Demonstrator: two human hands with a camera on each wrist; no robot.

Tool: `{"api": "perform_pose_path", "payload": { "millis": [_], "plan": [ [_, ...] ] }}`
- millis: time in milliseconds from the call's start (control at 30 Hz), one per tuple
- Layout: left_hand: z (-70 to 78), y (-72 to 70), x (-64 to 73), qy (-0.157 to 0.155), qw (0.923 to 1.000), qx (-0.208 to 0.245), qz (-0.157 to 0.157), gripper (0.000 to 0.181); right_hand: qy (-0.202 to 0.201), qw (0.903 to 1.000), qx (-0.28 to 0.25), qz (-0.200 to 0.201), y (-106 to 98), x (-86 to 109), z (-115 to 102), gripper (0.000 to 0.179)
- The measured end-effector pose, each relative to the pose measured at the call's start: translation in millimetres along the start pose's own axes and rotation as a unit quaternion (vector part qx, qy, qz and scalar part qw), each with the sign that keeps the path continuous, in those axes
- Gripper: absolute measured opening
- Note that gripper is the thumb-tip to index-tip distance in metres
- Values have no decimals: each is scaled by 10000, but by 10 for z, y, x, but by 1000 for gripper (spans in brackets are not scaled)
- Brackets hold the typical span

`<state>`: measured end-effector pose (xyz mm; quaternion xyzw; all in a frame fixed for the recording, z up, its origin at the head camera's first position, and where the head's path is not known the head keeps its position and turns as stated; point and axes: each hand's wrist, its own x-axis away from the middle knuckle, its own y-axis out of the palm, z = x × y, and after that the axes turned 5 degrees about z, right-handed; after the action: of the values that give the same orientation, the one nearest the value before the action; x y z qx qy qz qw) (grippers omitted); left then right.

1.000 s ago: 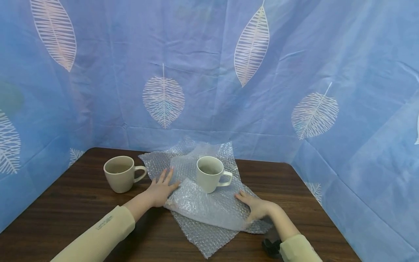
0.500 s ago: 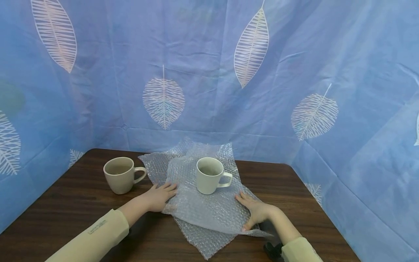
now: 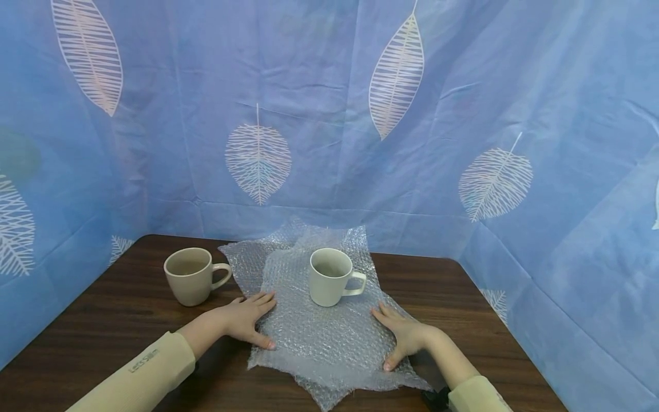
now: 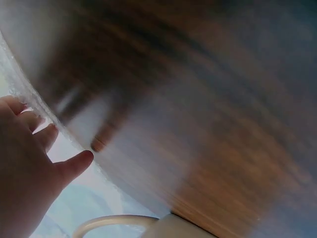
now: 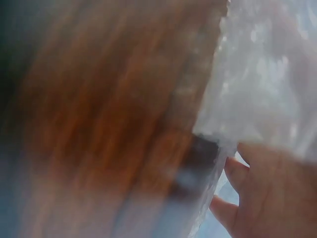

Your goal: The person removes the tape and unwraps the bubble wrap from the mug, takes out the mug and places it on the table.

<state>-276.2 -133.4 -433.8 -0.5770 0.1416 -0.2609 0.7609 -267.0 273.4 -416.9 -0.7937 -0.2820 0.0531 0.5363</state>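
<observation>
A white mug stands upright on layered sheets of bubble wrap, its handle pointing right. My left hand rests at the left edge of the wrap with fingers spread and thumb toward the front. On the opposite edge my right hand touches the wrap, fingers and thumb apart. In the left wrist view the left hand shows fingertips at the wrap's rim. The right wrist view catches part of the right hand beside wrinkled plastic. Neither hand touches the mug.
A beige mug stands on the dark wooden table, left of the wrap, its handle toward it. Blue curtains with leaf prints hang behind and on both sides of the table.
The near edge of the upper wrap has come down flatter and nearer the front. My left hand has slid slightly back along the left edge; the right has barely moved. Both mugs stay put.
</observation>
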Motion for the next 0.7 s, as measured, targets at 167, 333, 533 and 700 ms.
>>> {"api": "perform_pose_path", "payload": {
  "millis": [167,333,533,700],
  "plan": [
    [-2,1,12,7,9999,76,-113,112,13,10000,72,-19,-6,18,-5,123],
    [12,0,13,-62,9995,104,-282,119,42,10000,67,-55,-11,48,-20,124],
    [27,13,13,-170,9991,37,-390,122,67,9997,197,-102,8,86,-4,126],
    [45,19,14,-216,9990,29,-400,121,112,9995,279,-129,13,117,4,125]
  ]
}}
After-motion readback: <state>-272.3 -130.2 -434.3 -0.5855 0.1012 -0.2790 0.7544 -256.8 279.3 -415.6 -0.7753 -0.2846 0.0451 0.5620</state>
